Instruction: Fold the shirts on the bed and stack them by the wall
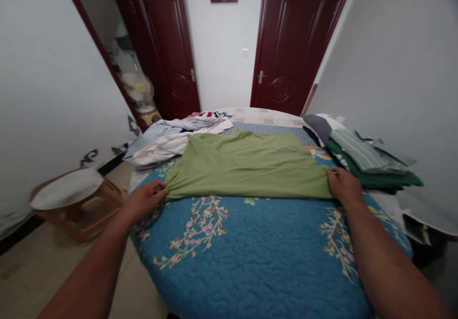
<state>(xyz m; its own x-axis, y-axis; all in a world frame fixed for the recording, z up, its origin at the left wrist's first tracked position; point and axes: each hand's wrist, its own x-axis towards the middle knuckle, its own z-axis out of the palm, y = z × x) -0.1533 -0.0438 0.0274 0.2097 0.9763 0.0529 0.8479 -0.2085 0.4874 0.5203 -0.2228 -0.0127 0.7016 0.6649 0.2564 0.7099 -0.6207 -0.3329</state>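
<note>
A light green garment [246,166] lies spread wide over the blue floral quilted cover [265,252], its near edge a fairly straight fold. My left hand [152,194] pinches its near left corner, where the cloth bunches into creases. At the opposite end, my right hand [343,184] grips the near right corner between thumb and fingers. Between the two hands the near edge is drawn fairly taut. What kind of garment it is, I cannot tell for sure.
Rumpled white and grey clothes [171,140] lie at the back left. A stack of folded clothes [372,154], green and striped, sits on the right. A wooden stool [71,195] stands on the floor at left. Dark red doors [296,37] are beyond the table.
</note>
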